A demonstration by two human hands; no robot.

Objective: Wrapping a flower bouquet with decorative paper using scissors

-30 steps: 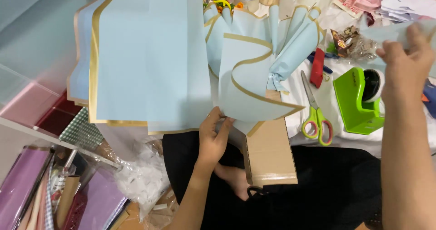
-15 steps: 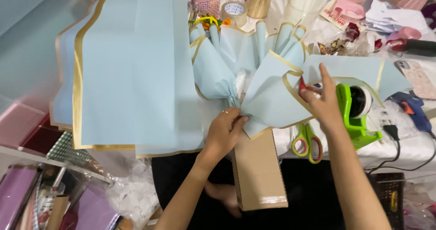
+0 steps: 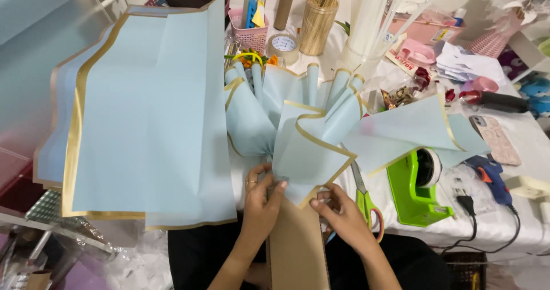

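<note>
Both hands work at the neck of a bouquet wrap on the table, where fanned light-blue, gold-edged sheets gather onto a brown cardboard handle.

Key relation: the handle's long axis runs from the person's lap away toward the far side of the table, with the fan spreading beyond its upper end. The gather point lies directly between the two hands, just ahead of the fingertips. Both hands are about equally near; the left is on it.

Left hand: reaches in from below, wrist straight, fingers curled and closed on the gathered paper at the top of the handle, thumb pressing the front fold. A ring shows on one finger.

Right hand: comes in from the lower right, palm down, fingers partly bent. Fingertips pinch the lower corner of the front fold where it meets the handle's right edge. The grip looks light, finger and thumb only.

Surroundings: a stack of flat blue sheets lies left of the bouquet. Scissors lie just beside the right hand, a green tape dispenser further right, then a glue gun. A tape roll and stick holder stand behind.
</note>
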